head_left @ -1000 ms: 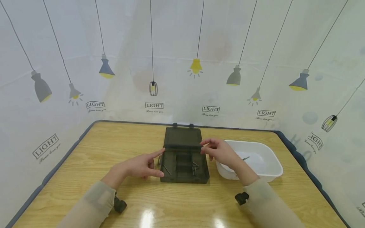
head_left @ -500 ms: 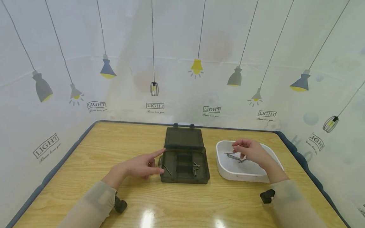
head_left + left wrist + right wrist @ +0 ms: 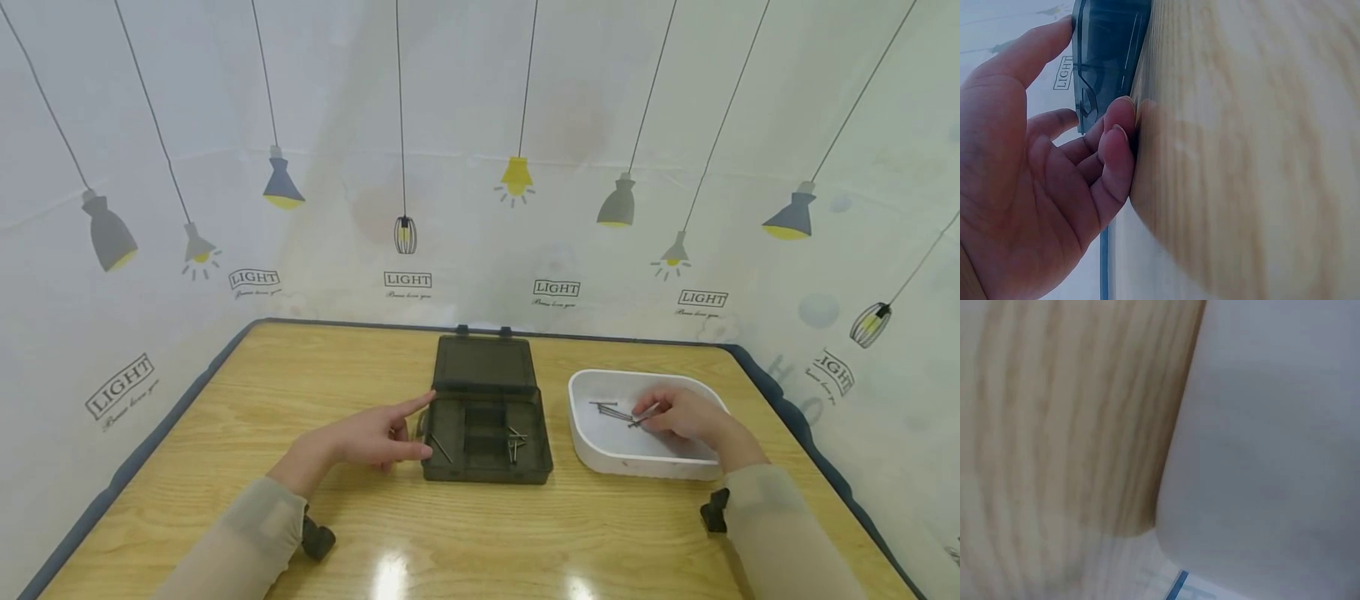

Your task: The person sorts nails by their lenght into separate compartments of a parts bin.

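Note:
My left hand (image 3: 367, 435) steadies the left side of a dark see-through compartment box (image 3: 486, 472), its index finger and thumb spread against the edge. In the left wrist view the left hand (image 3: 1035, 169) shows its other fingers loosely bent beside the box (image 3: 1107, 53). The box's lid (image 3: 483, 362) stands open at the back. One thin metal nail (image 3: 441, 448) lies in the left compartment and several shorter ones (image 3: 514, 435) in the right. My right hand (image 3: 686, 417) reaches into a white basin (image 3: 600, 458), thumb and fingertips pinching at a nail (image 3: 634, 423).
More nails (image 3: 611, 410) lie in the basin left of the right hand. The right wrist view shows only the basin's outer wall (image 3: 1260, 450) and the wooden table (image 3: 1054, 425). A lamp-print curtain (image 3: 480, 100) stands behind the table.
My right hand has moved right from beside the box to over the basin, then down among the nails inside it. The left hand stays at the box.

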Available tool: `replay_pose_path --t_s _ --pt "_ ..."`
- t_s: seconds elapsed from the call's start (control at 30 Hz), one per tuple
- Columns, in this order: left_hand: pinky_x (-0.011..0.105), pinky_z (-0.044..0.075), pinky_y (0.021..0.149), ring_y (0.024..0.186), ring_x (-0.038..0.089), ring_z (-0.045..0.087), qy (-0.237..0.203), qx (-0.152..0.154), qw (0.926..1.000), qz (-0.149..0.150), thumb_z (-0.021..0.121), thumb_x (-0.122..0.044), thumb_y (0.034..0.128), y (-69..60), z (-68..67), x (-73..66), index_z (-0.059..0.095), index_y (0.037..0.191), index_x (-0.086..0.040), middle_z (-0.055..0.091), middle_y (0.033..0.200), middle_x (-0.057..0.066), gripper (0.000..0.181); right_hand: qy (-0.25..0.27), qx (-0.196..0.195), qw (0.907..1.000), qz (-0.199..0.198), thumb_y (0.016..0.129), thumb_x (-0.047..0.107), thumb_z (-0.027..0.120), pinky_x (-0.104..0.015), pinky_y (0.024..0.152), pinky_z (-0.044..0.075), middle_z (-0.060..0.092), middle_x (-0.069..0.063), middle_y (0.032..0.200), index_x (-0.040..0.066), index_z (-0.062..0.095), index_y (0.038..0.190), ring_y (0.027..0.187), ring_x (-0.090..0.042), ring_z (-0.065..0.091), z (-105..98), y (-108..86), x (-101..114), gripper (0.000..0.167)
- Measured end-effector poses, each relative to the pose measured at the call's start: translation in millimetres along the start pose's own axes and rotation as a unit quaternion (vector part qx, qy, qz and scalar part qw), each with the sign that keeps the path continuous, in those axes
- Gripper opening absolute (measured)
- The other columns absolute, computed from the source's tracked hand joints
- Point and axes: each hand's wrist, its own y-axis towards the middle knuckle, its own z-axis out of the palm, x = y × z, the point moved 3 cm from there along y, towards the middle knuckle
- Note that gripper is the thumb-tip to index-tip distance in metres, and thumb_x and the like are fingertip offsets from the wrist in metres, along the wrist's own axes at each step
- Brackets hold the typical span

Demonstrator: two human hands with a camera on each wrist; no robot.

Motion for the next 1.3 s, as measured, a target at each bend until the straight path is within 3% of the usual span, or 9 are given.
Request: replay_pose_path --t_s 0.1,0.3,0.63,0.97,1.3 --pt "0.039 0.059 0.07 0.07 0.021 0.066 0.0 0.0 1.0 -0.002 0.076 -0.052 0.103 0.9 0.1 1.0 0.013 0.179 -0.034 0.067 0.097 0.01 0.1 -0.015 0.003 0.9999 0.008 0.1 0.018 0.079 -0.033 0.072 0.047 0.068 -0.005 0.102 0.011 0.077 0.118 0.083 -0.022 0.057 -1 4.0 -1 0.02" --pt "0.039 0.059 0.07 0.071 0.021 0.066 0.001 -0.002 1.0 -0.005 0.076 -0.054 0.1024 1.1 0.5 1.6 0.013 0.178 -0.036 0.067 0.098 0.01 0.1 -0.063 -0.007 0.9978 -0.02 0.098 0.022 0.081 -0.034 0.076 0.048 0.074 -0.003 0.106 0.013 0.079 0.11 0.087 -0.021 0.059 -2 10.0 4 0.015" --pt "0.037 0.058 0.069 0.069 0.021 0.066 0.0 -0.004 1.0 -0.002 0.076 -0.053 0.1027 -0.4 -0.3 -1.3 0.013 0.179 -0.032 0.067 0.095 0.01 0.101 -0.045 -0.039 0.9982 -0.008 0.098 0.027 0.083 -0.033 0.079 0.043 0.073 -0.003 0.103 0.011 0.081 0.108 0.092 -0.022 0.056 4 9.7 0 0.02" --pt "0.038 0.058 0.07 0.069 0.021 0.064 0.001 -0.004 1.0 -0.003 0.076 -0.052 0.1027 -1.4 -1.2 -0.2 0.015 0.179 -0.032 0.066 0.094 0.009 0.099 -0.034 -0.036 0.9988 0.001 0.099 0.024 0.081 -0.035 0.084 0.042 0.073 -0.004 0.105 0.009 0.078 0.105 0.098 -0.024 0.057 7 10.9 1 0.016" --pt "0.039 0.058 0.07 0.069 0.021 0.064 0.004 -0.006 1.0 0.0 0.076 -0.053 0.1022 0.3 -0.6 0.6 0.016 0.178 -0.033 0.067 0.095 0.009 0.099 -0.035 -0.04 0.9986 0.005 0.1 0.027 0.082 -0.035 0.081 0.043 0.07 -0.004 0.104 0.014 0.077 0.105 0.098 -0.024 0.058 5 11.5 0 0.015"
